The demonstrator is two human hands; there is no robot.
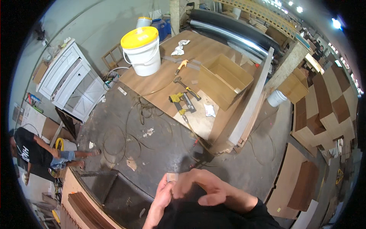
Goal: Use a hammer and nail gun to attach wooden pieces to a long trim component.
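Low in front of my body, my left hand [164, 194] is closed, its thumb pressed on a small flat piece [172, 176], pale and tan, whose kind I cannot make out. Close beside it on the right, my right hand [198, 185] is bent inward toward that piece; motion smears its fingers, so what they do is unclear. Farther off on the wood-topped table lie a yellow-green nail gun [182, 103] with a hose, a hammer [187, 87] with a black and yellow handle, and an orange-handled tool [181, 66].
An open cardboard box [225, 82] and a white bucket [143, 57] with a yellow lid stand on the table. Hoses [126, 133] coil across the floor. A co-worker [38, 149] sits at far left near a white cabinet [72, 82]. Brown panels [324, 110] are stacked at right.
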